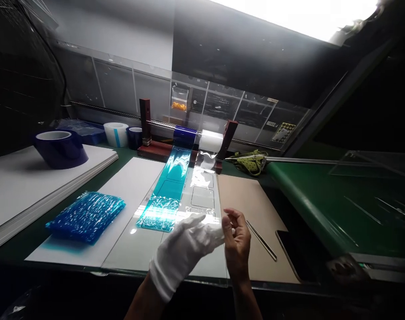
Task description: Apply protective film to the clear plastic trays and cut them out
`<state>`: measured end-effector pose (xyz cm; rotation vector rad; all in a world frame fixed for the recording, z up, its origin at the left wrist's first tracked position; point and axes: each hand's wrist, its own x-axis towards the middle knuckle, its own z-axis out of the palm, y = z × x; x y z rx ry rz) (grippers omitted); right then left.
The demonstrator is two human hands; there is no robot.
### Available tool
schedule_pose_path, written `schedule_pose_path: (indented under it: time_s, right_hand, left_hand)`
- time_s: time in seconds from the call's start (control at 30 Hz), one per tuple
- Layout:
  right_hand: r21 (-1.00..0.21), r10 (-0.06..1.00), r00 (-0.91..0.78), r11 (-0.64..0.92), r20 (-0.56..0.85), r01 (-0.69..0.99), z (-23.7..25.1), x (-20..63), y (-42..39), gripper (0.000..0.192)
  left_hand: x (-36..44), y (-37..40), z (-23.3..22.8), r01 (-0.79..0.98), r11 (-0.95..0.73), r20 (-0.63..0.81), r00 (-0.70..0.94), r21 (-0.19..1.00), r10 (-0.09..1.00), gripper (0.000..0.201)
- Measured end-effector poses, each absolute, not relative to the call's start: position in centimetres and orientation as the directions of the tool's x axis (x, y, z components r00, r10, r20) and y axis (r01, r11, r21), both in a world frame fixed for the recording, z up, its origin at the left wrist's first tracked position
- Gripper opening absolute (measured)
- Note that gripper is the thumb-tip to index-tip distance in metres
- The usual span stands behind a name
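Head view: right hand [236, 234] tugs at the white glove [185, 249] on the left hand [189, 244], near edge of bench.

Head view: right fingers pinched on the glove's fingertip fabric; left fingers extended and loose inside the glove, gripping nothing. Judged step: adjusting the glove, film work paused. Just beyond the hands a blue film strip [171, 186] and a clear film strip [202, 178] run from rolls on a far spindle stand [185, 133] over a white board [139, 249]. Stack of blue film pieces [85, 215] lies left; spare blue roll [60, 148] far left on white sheets. Thin metal tool [261, 240] right of the hands on a brown mat [252, 200]. Next move likely needs the glove settled before touching film, a light pull only.
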<state>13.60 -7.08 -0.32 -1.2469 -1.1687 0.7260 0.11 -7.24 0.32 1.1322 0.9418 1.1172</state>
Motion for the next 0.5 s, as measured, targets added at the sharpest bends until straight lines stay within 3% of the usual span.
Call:
schedule_pose_path:
  time_s: [0.1, 0.17, 0.27, 0.37, 0.5]
  right_hand:
    - [-0.933, 0.852, 0.392, 0.271, 0.347, 0.237, 0.4, 14.6, -7.2, 0.038]
    - [-0.859, 0.789, 0.392, 0.315, 0.473, 0.403, 0.8, 15.0, -7.9, 0.034]
    - [-0.644, 0.741, 0.144, 0.450, 0.656, 0.619, 0.7, 14.1, -10.1, 0.020]
    - [-0.451, 0.714, -0.213, 0.615, 0.667, 0.647, -0.3, 11.3, -12.3, 0.029]
    - [-0.289, 0.715, -0.364, 0.615, 0.596, 0.734, -1.9, 7.9, -13.0, 0.018]
  left_hand:
    - [-0.2, -7.3, 0.8, 0.033, -0.157, 0.149, 0.177, 0.987, 0.973, 0.028]
    - [-0.8, -7.4, 1.1, 0.248, -0.374, 0.320, 0.233, 0.894, 0.919, 0.048]
    - [-1.5, -7.4, 1.2, 0.433, -0.560, 0.437, 0.355, 0.707, 0.826, 0.066]
    - [-1.6, -7.1, 0.9, 0.237, -0.548, 0.452, 0.360, 0.802, 0.816, 0.064]
    - [-0.9, -5.9, -0.2, -0.038, -0.352, 0.350, 0.236, 0.935, 0.906, 0.036]
